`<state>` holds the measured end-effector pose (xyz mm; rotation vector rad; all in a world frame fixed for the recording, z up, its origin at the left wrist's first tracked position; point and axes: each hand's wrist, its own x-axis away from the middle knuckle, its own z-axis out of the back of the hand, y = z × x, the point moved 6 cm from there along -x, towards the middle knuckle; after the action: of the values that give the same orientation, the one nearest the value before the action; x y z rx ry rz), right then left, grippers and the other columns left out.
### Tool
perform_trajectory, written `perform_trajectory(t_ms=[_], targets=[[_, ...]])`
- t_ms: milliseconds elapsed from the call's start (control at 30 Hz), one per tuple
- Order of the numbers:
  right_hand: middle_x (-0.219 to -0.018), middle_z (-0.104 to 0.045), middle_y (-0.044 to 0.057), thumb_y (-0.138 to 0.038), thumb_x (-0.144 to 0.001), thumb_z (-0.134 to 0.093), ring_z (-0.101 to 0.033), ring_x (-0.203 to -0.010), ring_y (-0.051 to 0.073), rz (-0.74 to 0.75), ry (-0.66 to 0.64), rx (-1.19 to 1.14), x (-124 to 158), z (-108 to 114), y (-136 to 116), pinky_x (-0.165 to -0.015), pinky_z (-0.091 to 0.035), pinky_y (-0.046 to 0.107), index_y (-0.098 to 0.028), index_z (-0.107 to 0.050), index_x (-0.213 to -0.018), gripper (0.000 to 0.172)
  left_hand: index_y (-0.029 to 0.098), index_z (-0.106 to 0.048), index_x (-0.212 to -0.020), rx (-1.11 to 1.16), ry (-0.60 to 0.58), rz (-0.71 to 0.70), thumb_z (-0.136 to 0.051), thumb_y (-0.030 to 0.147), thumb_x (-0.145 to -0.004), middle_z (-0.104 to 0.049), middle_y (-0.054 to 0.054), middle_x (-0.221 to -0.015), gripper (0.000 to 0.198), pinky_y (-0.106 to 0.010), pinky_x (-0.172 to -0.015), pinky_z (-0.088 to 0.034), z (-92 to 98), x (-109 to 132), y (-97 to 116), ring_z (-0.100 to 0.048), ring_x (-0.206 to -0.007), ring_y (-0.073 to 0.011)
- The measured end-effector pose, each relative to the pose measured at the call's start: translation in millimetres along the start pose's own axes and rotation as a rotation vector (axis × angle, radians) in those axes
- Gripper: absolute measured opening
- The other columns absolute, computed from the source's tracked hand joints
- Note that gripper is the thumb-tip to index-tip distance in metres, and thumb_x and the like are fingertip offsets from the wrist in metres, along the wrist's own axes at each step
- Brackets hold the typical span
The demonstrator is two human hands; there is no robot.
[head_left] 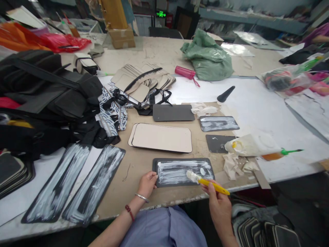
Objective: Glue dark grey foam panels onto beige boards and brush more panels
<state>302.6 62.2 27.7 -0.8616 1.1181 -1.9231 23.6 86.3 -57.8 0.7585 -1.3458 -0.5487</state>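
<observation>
Findings: my right hand (218, 201) is closed around the handle of a yellow brush (205, 181), its bristles loaded with white paste. My left hand (147, 185) is nearly closed, thumb and fingers pinching the near left corner of a dark panel (174, 174). The panel lies flat between my hands, just ahead of me, under the bristles.

Assessment: coverage is uneven. Dark streaks show along the middle, and the end nearest my right hand is thinly coated around an oval blob. I judge that long, overlapping strokes, with light pressure and the blob spread out, would suit. My left fingertips should hold only the uncoated margin, so that the panel cannot slide.

Markings: well beyond both hands, a lit green sign (161, 14) shows a figure and an arrow. I can read no brand or label on the white container (257, 145) ahead and right of my right hand, nor on the brush.
</observation>
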Motion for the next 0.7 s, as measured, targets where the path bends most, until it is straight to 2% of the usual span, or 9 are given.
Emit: perform_trajectory(t_ms=[200, 300, 400, 600, 700], targets=[[-0.085, -0.066, 0.009, -0.044, -0.08, -0.049, -0.064, -0.066, 0.02, 0.041, -0.326, -0.148, 50, -75, -22, -0.063, -0.056, 0.033, -0.017, -0.06, -0.087, 0.03, 0.015, -0.056, -0.057, 0.01, -0.018, 0.043, -0.06, 0.039, -0.049, -0.049, 0.004, -0.045, 0.026, -0.021, -0.04, -0.04, 0.2, 0, -1, -0.046, -0.042, -0.0092], [-0.087, -0.065, 0.008, -0.044, -0.081, -0.048, -0.064, -0.07, 0.019, 0.025, -0.373, -0.13, 54, -88, -16, -0.066, -0.055, 0.032, -0.016, -0.059, -0.088, 0.031, 0.016, -0.054, -0.055, 0.009, -0.023, 0.039, -0.059, 0.04, -0.046, -0.048, 0.005, -0.044, 0.027, -0.022, -0.042, -0.04, -0.6, 1, -1, -0.045, -0.042, -0.009], [-0.088, -0.065, 0.008, -0.044, -0.079, -0.049, -0.064, -0.072, 0.019, 0.008, -0.251, -0.084, 36, -66, 0, -0.071, -0.053, 0.034, -0.016, -0.058, -0.09, 0.032, 0.017, -0.054, -0.054, 0.002, -0.025, 0.028, -0.058, 0.04, -0.045, -0.048, 0.005, -0.044, 0.026, -0.022, -0.043, -0.039, -0.8, 2, 1, -0.045, -0.042, -0.0091], [-0.085, -0.067, 0.009, -0.051, -0.074, -0.053, -0.065, -0.073, 0.021, -0.103, 0.068, -0.007, -14, 28, 36, -0.077, -0.051, 0.036, -0.014, -0.056, -0.097, 0.044, 0.017, -0.056, -0.057, -0.025, -0.017, 0.017, -0.057, 0.041, -0.045, -0.054, 0.003, -0.05, 0.027, -0.024, -0.045, -0.041, -0.3, 3, 3, -0.048, -0.047, -0.0119], [-0.076, -0.068, 0.009, -0.055, -0.071, -0.053, -0.065, -0.07, 0.022, -0.086, 0.201, 0.051, -29, 67, 38, -0.072, -0.052, 0.035, -0.012, -0.057, -0.096, 0.05, 0.017, -0.056, -0.057, -0.04, -0.013, 0.014, -0.056, 0.041, -0.046, -0.054, 0.003, -0.049, 0.027, -0.024, -0.046, -0.042, -0.5, 5, 5, -0.049, -0.048, -0.0123]])
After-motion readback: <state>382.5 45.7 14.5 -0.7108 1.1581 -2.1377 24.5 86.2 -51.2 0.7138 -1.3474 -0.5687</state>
